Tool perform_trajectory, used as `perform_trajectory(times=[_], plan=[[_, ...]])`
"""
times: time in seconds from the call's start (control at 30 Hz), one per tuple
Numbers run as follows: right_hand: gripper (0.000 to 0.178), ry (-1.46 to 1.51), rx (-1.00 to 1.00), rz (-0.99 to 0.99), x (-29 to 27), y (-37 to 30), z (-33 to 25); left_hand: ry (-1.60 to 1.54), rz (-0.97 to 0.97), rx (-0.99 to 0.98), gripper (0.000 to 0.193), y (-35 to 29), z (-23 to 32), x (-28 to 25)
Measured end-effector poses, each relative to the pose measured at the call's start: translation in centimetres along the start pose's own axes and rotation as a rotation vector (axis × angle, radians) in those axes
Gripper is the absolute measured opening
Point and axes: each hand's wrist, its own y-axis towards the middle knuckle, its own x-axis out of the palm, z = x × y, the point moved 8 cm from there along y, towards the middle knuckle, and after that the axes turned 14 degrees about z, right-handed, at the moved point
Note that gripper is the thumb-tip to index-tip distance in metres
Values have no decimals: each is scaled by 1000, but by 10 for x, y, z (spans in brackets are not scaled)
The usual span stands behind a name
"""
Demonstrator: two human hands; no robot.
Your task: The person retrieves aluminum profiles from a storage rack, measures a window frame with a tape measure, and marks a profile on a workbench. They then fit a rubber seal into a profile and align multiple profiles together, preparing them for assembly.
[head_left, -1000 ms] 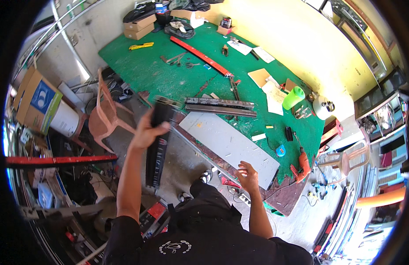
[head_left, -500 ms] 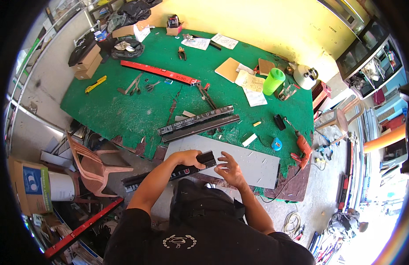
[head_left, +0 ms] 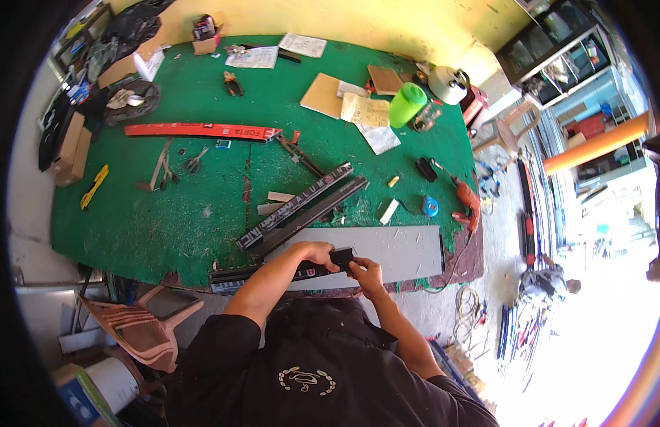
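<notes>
A long black metal profile (head_left: pixel 341 256) with a printed film strip lies across the table's near edge. My left hand (head_left: pixel 317 255) is wrapped round it close to its right end. At that same end my right hand (head_left: pixel 366 276) has its fingers pinched together on the profile's tip. Whatever small piece may be between those fingertips is hidden. Under and beyond the hands is a flat grey panel (head_left: pixel 401 249). Two more dark profiles, one with a printed film (head_left: pixel 301 203) and one plain (head_left: pixel 319 212), lie slantwise just beyond my left hand.
On the green table (head_left: pixel 152 220) are a red drill (head_left: pixel 467 197), blue tape measure (head_left: pixel 430 206), green tumbler (head_left: pixel 407 105), red bar (head_left: pixel 202 132), scissors (head_left: pixel 195 161), pliers (head_left: pixel 233 84) and yellow cutter (head_left: pixel 95 187). A plastic chair (head_left: pixel 141 331) stands at the near left.
My right hand has come from spread fingers beside the profile to a pinch at its end. The profile now rests nearer the table's edge. The whole view has shifted.
</notes>
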Motion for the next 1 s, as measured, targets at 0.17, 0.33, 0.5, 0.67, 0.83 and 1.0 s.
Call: perform_trajectory(times=[0.17, 0.33, 0.5, 0.67, 0.83, 1.0], plan=[[42, 40, 45, 46, -2, -2, 10, 15, -79, 7, 69, 8, -4, 5], [42, 11, 107, 56, -1, 3, 18, 99, 13, 59, 82, 10, -5, 4], [40, -39, 57, 21, 0, 13, 20, -32, 91, -33, 89, 7, -20, 13], [40, -114, 35, -12, -4, 13, 20, 151, 413, 254, 63, 2, -4, 7], [42, -376, -12, -47, -13, 21, 11, 423, 616, 238, 55, -18, 8, 7], [45, -540, -295, -62, -17, 42, -6, 193, 997, 411, 61, -54, 30, -23]])
